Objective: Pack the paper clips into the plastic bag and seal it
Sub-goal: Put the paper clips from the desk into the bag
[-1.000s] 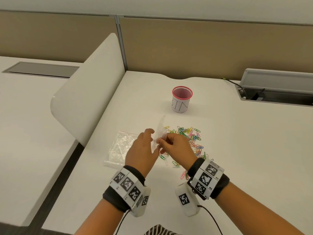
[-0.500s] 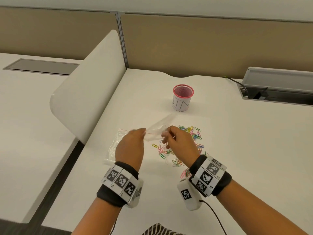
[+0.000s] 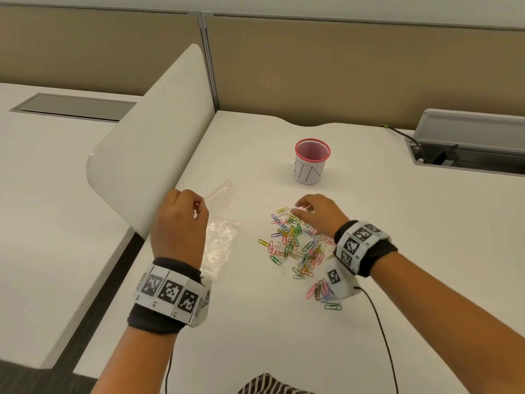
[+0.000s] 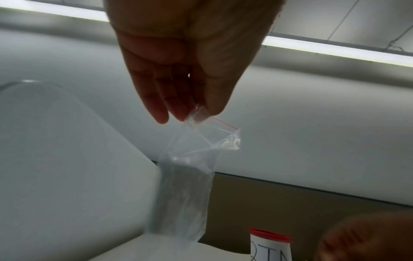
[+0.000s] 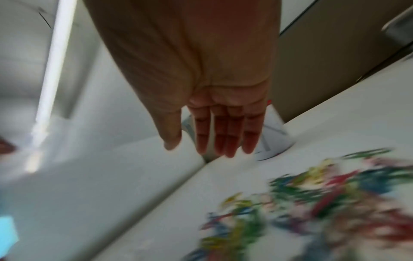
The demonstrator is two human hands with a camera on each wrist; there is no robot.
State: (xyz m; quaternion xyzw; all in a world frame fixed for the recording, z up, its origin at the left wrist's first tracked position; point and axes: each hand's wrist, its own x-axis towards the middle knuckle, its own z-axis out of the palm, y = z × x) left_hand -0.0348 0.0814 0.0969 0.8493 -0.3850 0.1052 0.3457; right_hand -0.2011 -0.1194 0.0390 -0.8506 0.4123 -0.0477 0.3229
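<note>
Clear plastic bag (image 4: 190, 176) now dangles off the desk (image 3: 284, 322) from the left hand's (image 3: 179, 223) pinch alone, as the right hand (image 3: 318, 213) lets go, fingers loose and empty, reaching over the scattered clips (image 3: 295, 245) — scooping looks next.

Cup (image 3: 312, 163) behind paper clips (image 3: 295, 245) on desk (image 3: 397, 223)

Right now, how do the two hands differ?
The left hand is raised and pinches a clear bag at its red-striped top; the right hand holds no bag. In the right wrist view its fingers are straight. It hovers low over the paper clips, while the left is beside them. Both wear marker wristbands.
</note>
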